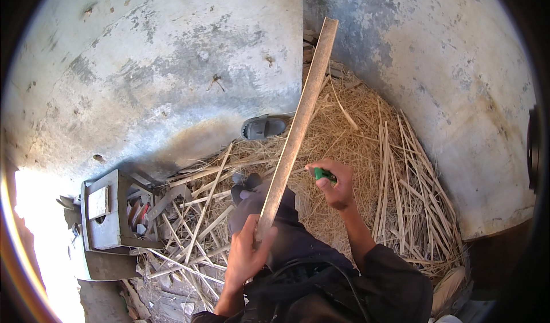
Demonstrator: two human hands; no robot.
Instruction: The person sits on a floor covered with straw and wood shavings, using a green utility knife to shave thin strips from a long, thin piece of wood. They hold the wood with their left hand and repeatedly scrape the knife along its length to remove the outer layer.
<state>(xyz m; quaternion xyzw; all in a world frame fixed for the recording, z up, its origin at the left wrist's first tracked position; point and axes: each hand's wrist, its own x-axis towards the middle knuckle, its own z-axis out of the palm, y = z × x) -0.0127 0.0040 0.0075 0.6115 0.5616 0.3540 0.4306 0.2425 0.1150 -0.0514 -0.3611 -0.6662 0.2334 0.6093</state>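
The left hand [250, 249] is closed around the near end of a long, straight, light-brown strip [299, 125], apparently split bamboo, which slants up and away above the person's legs. The right hand [337, 185] is curled about a small green handled object [325, 175], probably a knife; its working end cannot be made out. That hand is just right of the strip; contact cannot be confirmed.

Pale, narrow slats [392, 188] lie on the straw [349, 102] to the right; a dark grey rubber sandal [263, 127] is beyond the strip, near the wall.

Step in hand, as judged: steadying the strip for hand-tool work. The next move would call for a firm left grip, with fingers kept out of the tool's path.
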